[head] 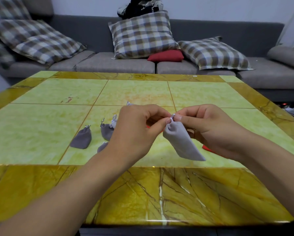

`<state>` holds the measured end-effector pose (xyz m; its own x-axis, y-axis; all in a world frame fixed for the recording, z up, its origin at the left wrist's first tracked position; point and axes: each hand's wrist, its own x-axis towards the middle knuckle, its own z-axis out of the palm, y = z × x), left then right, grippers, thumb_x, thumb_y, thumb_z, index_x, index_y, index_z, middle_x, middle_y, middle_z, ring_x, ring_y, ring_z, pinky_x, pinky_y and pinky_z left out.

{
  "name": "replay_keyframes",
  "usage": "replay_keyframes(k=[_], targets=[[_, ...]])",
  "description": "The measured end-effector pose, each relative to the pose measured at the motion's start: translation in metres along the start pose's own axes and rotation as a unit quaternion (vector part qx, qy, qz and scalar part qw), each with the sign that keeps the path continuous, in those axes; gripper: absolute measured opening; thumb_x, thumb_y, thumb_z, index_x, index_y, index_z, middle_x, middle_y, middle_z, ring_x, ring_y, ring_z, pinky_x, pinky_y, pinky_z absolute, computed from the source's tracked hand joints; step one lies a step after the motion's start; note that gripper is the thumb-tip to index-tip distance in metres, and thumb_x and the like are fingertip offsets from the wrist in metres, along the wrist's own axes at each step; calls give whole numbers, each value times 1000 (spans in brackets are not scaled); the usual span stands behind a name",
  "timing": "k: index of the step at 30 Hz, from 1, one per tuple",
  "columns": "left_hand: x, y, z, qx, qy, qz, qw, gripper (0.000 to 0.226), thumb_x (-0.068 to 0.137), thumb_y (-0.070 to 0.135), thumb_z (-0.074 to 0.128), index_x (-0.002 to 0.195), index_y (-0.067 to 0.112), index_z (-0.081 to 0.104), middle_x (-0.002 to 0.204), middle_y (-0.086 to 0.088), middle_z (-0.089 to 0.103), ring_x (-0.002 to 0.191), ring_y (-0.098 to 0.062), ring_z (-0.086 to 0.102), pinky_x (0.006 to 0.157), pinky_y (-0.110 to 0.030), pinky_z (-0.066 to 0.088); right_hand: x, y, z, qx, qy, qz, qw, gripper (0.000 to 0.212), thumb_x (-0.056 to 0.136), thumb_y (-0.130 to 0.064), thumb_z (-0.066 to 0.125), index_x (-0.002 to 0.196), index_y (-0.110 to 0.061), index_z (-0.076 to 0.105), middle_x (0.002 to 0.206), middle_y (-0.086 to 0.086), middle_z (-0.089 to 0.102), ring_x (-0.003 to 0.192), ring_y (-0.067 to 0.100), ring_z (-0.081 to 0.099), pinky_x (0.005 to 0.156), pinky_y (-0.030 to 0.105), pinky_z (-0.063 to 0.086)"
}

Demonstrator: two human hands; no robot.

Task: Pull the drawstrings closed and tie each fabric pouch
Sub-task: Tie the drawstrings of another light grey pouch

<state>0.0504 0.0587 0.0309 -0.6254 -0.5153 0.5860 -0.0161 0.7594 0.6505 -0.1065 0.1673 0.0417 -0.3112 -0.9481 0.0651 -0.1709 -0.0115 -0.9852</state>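
Observation:
A light grey fabric pouch (pixel 182 142) hangs in the air above the table's middle, its mouth gathered at the top. My left hand (pixel 139 126) and my right hand (pixel 209 126) both pinch its white drawstring (pixel 172 118) at the gathered neck. On the table to the left lie darker grey pouches with cinched tops: one (pixel 81 137) farthest left, another (pixel 106 131) beside my left hand, a third (pixel 102 147) partly hidden under my left wrist. A pale pouch (pixel 114 123) peeks out behind my left hand.
The yellow-green marble table (pixel 57 92) spreads wide around the pouches. A red item (pixel 208 148) shows under my right hand. A grey sofa (pixel 119 63) with checked cushions runs along the far edge.

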Motion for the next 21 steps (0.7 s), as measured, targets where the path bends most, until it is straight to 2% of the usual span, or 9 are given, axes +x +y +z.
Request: replay_keyframes(k=[3,7,10,14,18,21], targets=[[-1,-1,0,58,13,48,997,9,87,15,72,92,18,79,77,11,74,74,-2,67,67,-21,53,-1,-1,0,41,-39,43,997,32,85,-22,67,100,6,72,83,10,70,75,17,61,70,27,48],[-2,-1,1,66,14,61,996,9,87,17,72,90,20,80,76,13,74,72,-2,66,65,-23,52,-1,2,4,76,-21,69,994,24,80,-12,70,97,5,73,88,11,75,77,14,71,68,22,54],[-1,-2,-2,-20,9,-10,1000,10,84,15,75,90,21,80,80,13,75,74,-3,69,67,-23,55,1,3,3,81,-18,86,993,30,78,-14,70,101,6,71,93,13,74,80,15,67,74,28,48],[2,-3,-5,-120,-19,-80,989,10,83,11,76,90,17,79,81,6,77,77,-8,73,73,-35,60,-1,1,5,88,-57,97,990,29,88,-15,63,105,6,68,104,16,70,90,20,64,76,26,50],[4,-1,-8,-143,-15,-63,988,17,81,5,76,94,15,74,83,2,77,80,-9,74,76,-31,61,-1,-1,7,103,-71,96,988,37,94,-16,55,120,11,60,123,30,62,102,29,57,85,34,46],[3,0,-10,-89,-6,-2,996,15,82,4,76,91,15,75,84,6,75,79,-4,72,75,-24,59,-2,-2,8,106,-78,87,988,38,95,-17,53,120,11,60,113,21,65,99,27,56,81,31,47]])
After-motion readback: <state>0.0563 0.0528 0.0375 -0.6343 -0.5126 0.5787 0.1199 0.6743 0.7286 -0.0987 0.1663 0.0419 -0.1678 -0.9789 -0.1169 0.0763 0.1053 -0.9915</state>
